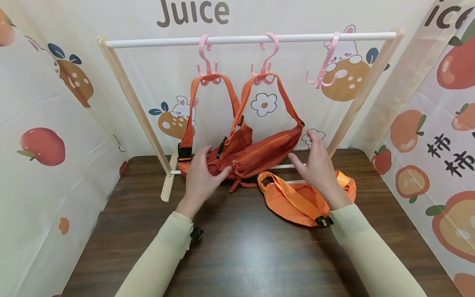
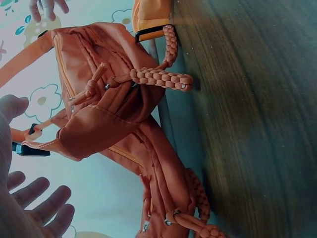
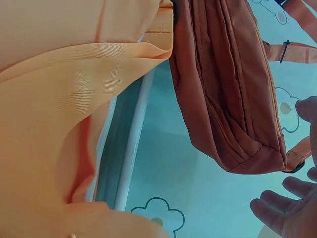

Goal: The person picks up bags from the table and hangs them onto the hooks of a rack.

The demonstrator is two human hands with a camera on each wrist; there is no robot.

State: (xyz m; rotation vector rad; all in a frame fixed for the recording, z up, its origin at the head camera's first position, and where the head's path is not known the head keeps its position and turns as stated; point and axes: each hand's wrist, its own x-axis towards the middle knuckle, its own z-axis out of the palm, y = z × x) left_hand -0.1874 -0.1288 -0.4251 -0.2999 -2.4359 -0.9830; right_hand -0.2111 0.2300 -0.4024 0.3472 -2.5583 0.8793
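Two rust-orange waist bags hang by their straps from pink hooks; the front bag (image 1: 269,150) partly covers the rear bag (image 1: 243,135). My left hand (image 1: 202,177) is at the left end of the bags, its thumb and fingers spread apart. The left wrist view shows a gap between these fingers (image 2: 52,203) and the fabric, with braided cord pulls (image 2: 158,79) hanging nearby. Off the front bag's right end, my right hand (image 1: 317,169) has its fingers extended and holds nothing. Beneath my right forearm lies a lighter orange waist bag (image 1: 285,202), partly hidden.
A white rail (image 1: 237,40) on a wooden frame spans the back of the brown table (image 1: 237,247). A third pink hook (image 1: 326,62) hangs tilted at the right with no bag on it. Printed cloth (image 1: 48,123) surrounds the table. A wooden foot (image 1: 168,185) stands at left.
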